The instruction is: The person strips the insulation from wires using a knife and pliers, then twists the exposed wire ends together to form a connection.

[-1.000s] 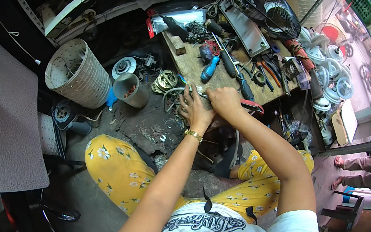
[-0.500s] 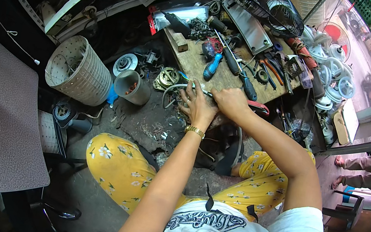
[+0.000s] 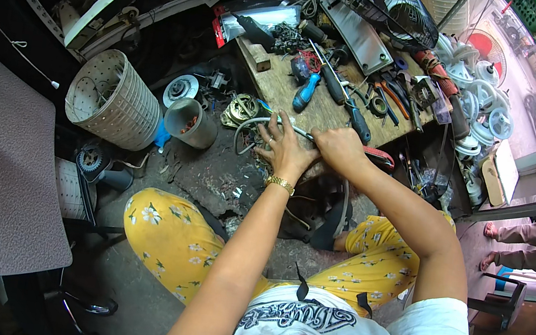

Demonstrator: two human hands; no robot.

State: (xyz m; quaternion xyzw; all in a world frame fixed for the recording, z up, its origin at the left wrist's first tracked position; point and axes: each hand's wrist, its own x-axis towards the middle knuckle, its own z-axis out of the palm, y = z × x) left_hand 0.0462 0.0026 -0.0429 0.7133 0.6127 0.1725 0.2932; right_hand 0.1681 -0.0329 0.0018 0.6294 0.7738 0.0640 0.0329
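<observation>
My left hand [image 3: 284, 149], with a ring and a gold watch, lies spread over a grey cable [image 3: 242, 137] near the workbench's front edge. Just to its right, my right hand [image 3: 337, 146] is closed on a red-handled tool [image 3: 377, 155], whose working end is hard to make out beside the cable. A brass-coloured round part [image 3: 238, 111] sits left of the cable. Blue-and-black screwdrivers [image 3: 305, 92] lie on the wooden bench [image 3: 273, 88] beyond my hands.
A grey cup [image 3: 190, 129] and a perforated bin [image 3: 111, 102] stand at left, near an office chair [image 3: 10, 177]. Tools, a black fan cage [image 3: 382, 8] and piled white plastic parts [image 3: 480, 116] crowd the bench's back and right. A person's legs [image 3: 528, 234] show at far right.
My right hand has shifted slightly rightward with the red-handled tool. My left hand stays spread on the cable, moved a little upward.
</observation>
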